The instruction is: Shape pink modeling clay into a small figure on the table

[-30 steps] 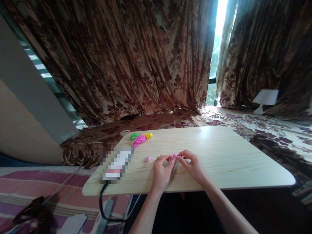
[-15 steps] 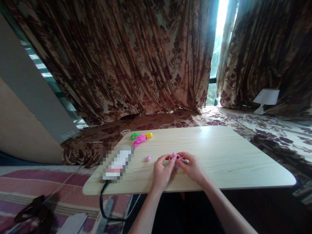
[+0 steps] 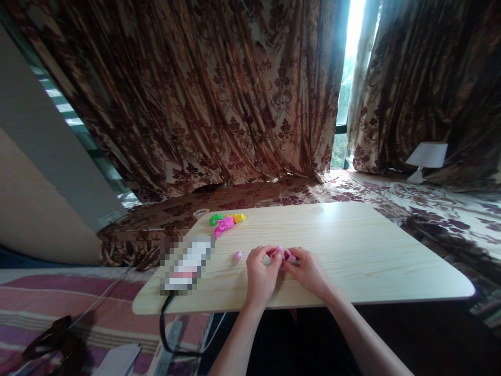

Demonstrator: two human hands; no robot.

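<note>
A small pink clay piece [image 3: 282,255] is pinched between both my hands over the light wooden table [image 3: 352,245]. My left hand [image 3: 260,274] curls its fingers onto the left side of the piece. My right hand [image 3: 309,269] grips its right side with thumb and fingers closed. A small pink ball of clay [image 3: 237,255] lies on the table just left of my left hand. Farther back left lies a cluster of green, pink and yellow clay shapes [image 3: 226,221].
A blurred flat box [image 3: 187,263] lies on the table's left part with a black cable [image 3: 166,334] hanging off the near edge. Patterned curtains [image 3: 219,94] hang behind. A white lamp [image 3: 426,156] stands at the right. A striped blanket [image 3: 58,308] lies to the left.
Both hands have drawn slightly nearer to me and closed more tightly round the pink clay piece, which now shows more between the fingers.
</note>
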